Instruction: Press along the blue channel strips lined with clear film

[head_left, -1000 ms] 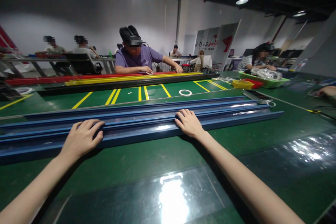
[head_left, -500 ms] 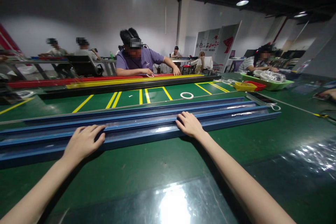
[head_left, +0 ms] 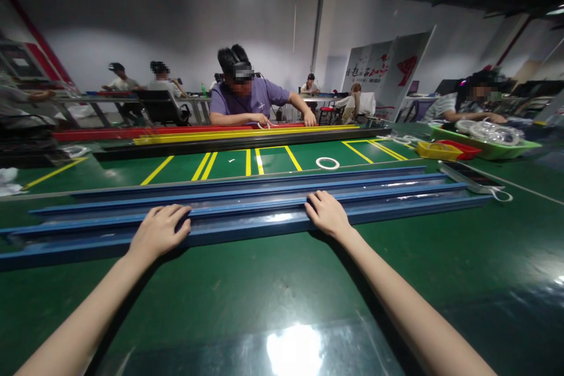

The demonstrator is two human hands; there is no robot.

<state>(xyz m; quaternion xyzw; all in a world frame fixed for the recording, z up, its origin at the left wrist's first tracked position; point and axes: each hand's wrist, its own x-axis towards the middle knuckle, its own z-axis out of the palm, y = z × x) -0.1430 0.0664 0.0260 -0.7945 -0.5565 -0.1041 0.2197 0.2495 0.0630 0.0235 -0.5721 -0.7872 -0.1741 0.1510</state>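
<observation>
Several long blue channel strips (head_left: 247, 234) lie side by side across the green table, their open grooves facing up. My left hand (head_left: 161, 228) is closed over the nearest strip, fingers bent across its far rim and thumb along its near side. Further right, my right hand (head_left: 326, 213) grips the same strip, with its fingertips curled at the far rim. The undersides of both hands and parts of the fingertips are hidden. The strip rests on the table, its left end reaching the picture's edge.
Beyond the blue strips lie a white ring (head_left: 327, 163), yellow tape lines (head_left: 248, 162), and black (head_left: 264, 140), yellow (head_left: 247, 133) and red strips (head_left: 101, 134). A phone (head_left: 470, 176) with a white cord, small bins (head_left: 438, 151) and a green tray (head_left: 506, 150) stand right. A co-worker (head_left: 251, 94) sits opposite.
The camera has turned slightly left, so the scene sits further right in the picture. Both hands keep their hold on the nearest blue strip, with no clear movement along it.
</observation>
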